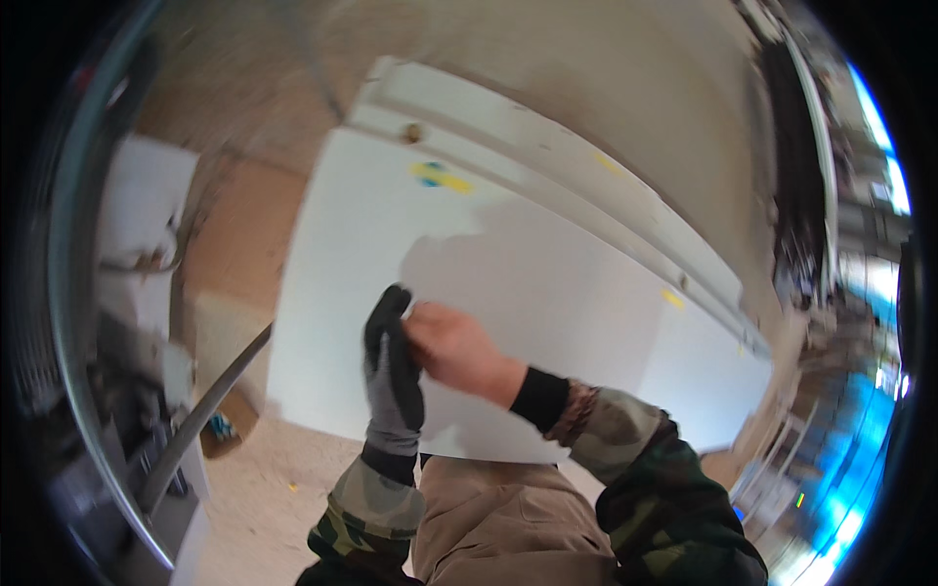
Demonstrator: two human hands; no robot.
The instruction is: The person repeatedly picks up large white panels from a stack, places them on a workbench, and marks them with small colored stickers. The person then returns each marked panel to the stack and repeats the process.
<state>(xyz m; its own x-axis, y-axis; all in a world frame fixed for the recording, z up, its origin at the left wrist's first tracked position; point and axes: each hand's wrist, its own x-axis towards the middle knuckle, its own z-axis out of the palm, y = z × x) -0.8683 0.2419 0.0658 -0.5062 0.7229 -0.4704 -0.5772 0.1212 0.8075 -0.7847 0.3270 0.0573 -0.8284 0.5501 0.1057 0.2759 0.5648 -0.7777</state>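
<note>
My left hand wears a grey knitted glove with black-coated fingers, held up over a white panel. Its fingers point away from me, stretched and close together. My right hand is bare and closed, its fingertips against the palm side of the gloved hand. Blur and overlap hide whatever the right fingers grip, if anything. The wide panel lies in front of my lap, with yellow tape marks near its far left corner.
Along the panel's far edge runs a raised white strip with a round brown spot. A curved metal tube stands at left, beside a dark bar and an open cardboard box. Racks and blue sheeting show at right.
</note>
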